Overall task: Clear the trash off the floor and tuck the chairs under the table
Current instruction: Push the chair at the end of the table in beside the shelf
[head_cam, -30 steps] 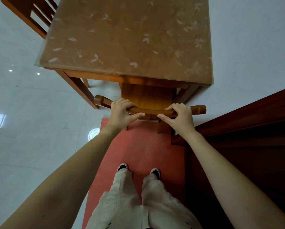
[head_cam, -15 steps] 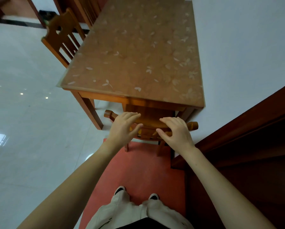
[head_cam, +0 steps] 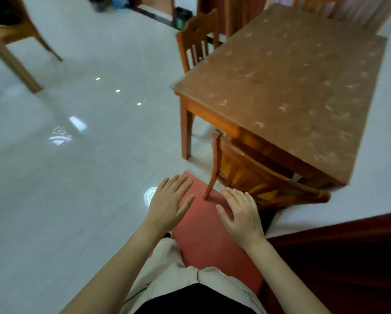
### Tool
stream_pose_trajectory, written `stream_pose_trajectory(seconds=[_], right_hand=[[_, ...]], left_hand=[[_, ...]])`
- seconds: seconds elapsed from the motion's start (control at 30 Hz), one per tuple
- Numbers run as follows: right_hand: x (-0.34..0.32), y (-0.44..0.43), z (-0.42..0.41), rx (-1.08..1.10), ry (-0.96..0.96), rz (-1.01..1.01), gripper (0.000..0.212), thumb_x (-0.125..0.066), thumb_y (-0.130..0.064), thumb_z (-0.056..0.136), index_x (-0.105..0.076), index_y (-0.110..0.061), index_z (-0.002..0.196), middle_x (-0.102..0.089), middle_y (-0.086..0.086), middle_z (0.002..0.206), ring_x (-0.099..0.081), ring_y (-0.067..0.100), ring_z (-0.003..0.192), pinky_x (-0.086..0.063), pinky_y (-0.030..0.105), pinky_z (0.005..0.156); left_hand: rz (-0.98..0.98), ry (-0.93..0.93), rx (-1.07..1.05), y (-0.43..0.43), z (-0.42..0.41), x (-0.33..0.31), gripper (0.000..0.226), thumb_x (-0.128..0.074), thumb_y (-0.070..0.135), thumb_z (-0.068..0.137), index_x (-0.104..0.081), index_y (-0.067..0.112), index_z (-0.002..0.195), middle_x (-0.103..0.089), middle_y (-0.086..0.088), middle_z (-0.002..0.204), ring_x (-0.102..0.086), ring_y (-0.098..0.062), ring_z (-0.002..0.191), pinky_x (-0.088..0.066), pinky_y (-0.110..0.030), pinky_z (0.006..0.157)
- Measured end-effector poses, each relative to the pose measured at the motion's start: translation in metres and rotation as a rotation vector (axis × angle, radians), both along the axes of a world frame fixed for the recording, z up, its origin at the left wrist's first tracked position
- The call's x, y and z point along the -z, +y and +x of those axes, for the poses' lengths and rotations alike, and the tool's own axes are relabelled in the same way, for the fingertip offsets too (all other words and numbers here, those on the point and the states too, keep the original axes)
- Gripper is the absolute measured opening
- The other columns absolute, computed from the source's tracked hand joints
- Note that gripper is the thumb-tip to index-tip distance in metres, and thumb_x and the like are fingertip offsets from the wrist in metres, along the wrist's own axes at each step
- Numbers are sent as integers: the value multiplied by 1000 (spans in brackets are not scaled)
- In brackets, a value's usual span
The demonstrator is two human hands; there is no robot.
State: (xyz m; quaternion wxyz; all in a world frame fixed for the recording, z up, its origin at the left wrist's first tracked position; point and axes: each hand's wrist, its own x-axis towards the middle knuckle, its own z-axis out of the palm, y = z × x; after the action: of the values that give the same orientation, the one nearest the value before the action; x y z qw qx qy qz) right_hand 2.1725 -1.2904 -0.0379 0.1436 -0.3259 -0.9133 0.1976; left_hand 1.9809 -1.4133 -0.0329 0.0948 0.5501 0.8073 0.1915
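Hovering open and empty above a red mat (head_cam: 214, 241): left hand (head_cam: 169, 206), fingers spread, palm down; right hand (head_cam: 240, 211), likewise spread, just beside the near chair (head_cam: 253, 175) but touching nothing. Standing tucked at the table's (head_cam: 291, 87) near end: that chair, backrest close to the table edge, one rear leg resting on the mat. Sitting pushed in along the table's left side: a second chair (head_cam: 197, 39), only its slatted back showing. Standing well apart at far left on the pale glossy floor (head_cam: 76, 166): another piece of light wooden furniture (head_cam: 11, 41), partly cropped. Showing on the floor: reflections only, no trash in sight.
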Motion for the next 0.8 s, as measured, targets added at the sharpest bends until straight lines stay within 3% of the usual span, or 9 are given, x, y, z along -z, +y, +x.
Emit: stream_pose_trajectory(seconds=[0.1, 0.37, 0.8], right_hand=[[-7, -15, -34, -102, 33, 3, 54, -39, -48, 97, -62, -11, 128, -64, 5, 129, -55, 21, 124, -29, 40, 110], [-5, -60, -133, -223, 70, -58, 55, -37, -49, 98, -58, -13, 134, -60, 3, 134, -51, 20, 128, -38, 46, 109], [-17, -152, -383, -317, 73, -74, 51, -41, -46, 96, -58, -14, 132, -61, 2, 129, -53, 21, 122, -39, 45, 107]], left_hand=[[19, -35, -144, -38, -14, -5, 62, -16, 55, 99, -49, 20, 139, -50, -1, 142, -39, -23, 136, -22, -39, 114], [44, -65, -417, -137, -88, -2, 53, -30, 47, 98, -51, 19, 137, -54, 1, 138, -45, -23, 130, -23, -30, 110], [43, -16, -589, -263, -311, -27, 58, -26, 53, 96, -50, 20, 137, -53, 4, 138, -42, -21, 131, -27, -32, 109]])
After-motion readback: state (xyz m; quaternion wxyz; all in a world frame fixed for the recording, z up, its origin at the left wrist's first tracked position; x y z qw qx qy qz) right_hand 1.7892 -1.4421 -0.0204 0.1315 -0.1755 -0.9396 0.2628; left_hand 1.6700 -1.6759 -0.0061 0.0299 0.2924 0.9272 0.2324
